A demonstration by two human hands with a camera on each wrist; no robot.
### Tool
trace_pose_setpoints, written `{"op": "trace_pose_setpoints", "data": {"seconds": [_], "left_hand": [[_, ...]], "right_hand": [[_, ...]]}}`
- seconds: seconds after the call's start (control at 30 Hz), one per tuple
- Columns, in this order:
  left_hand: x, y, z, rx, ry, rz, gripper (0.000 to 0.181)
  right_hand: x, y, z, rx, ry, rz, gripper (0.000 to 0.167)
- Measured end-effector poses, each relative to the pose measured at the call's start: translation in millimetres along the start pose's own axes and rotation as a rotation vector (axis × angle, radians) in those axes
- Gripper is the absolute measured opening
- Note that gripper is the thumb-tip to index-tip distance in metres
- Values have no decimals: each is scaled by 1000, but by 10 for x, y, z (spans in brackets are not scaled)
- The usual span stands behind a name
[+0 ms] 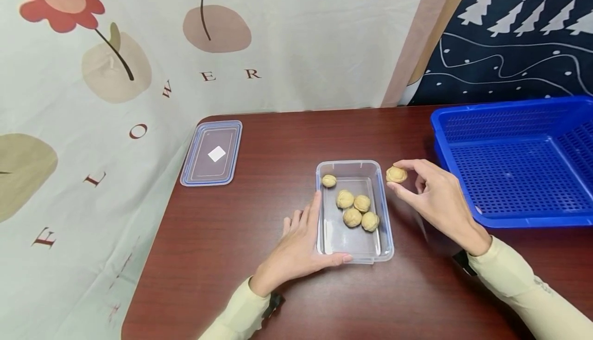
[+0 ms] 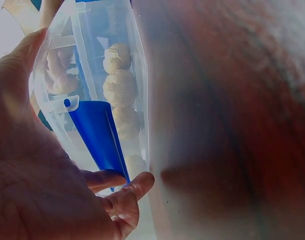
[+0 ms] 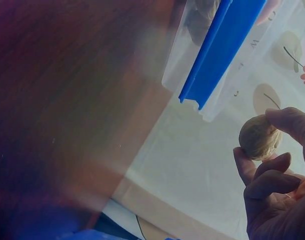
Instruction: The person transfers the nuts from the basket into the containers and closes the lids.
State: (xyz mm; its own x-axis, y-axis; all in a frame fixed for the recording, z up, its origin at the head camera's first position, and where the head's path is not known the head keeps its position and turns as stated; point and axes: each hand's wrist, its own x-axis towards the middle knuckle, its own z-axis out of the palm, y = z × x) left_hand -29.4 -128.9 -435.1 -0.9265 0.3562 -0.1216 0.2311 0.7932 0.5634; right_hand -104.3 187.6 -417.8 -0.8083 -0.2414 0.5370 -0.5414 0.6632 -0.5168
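A clear plastic container point(image 1: 326, 237) stands on the table with several walnuts point(image 1: 352, 217) inside, most grouped around the middle and one walnut point(image 1: 329, 181) by the far left corner. My left hand point(image 1: 296, 250) rests against it, index finger along the left wall and thumb on the near edge. In the left wrist view, the hand point(image 2: 37, 165) lies beside the container's wall, with walnuts point(image 2: 120, 87) showing through. Just right of the container, my right hand point(image 1: 435, 196) pinches a walnut point(image 1: 396, 174) between thumb and fingers, also seen as a walnut point(image 3: 257, 138) in the right wrist view.
A blue plastic basket point(image 1: 456, 216) stands at the right, close to my right hand. The container's lid point(image 1: 211, 175), with a white square on it, lies at the table's far left. Printed cloth point(image 1: 315, 62) hangs behind the dark red-brown table point(image 1: 222, 226).
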Motion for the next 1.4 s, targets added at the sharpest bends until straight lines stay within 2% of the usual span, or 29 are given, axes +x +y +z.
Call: {"op": "trace_pose_setpoints", "data": {"seconds": [0.2,0.53,1.03,1.4], "left_hand": [[1,4,-9,12,17,10,145],[-61,25,6,1,31,3,145],[-41,25,-14,10,29,25,144],[-13,31,-31,16,14,33,143]], "right_hand": [[32,-34,97,17,-57,5,44],[56,-69,232,70,-72,-26,43],[108,-45,360,76,-152,-68,40],[168,-64,442,44,-261,8,38]]}}
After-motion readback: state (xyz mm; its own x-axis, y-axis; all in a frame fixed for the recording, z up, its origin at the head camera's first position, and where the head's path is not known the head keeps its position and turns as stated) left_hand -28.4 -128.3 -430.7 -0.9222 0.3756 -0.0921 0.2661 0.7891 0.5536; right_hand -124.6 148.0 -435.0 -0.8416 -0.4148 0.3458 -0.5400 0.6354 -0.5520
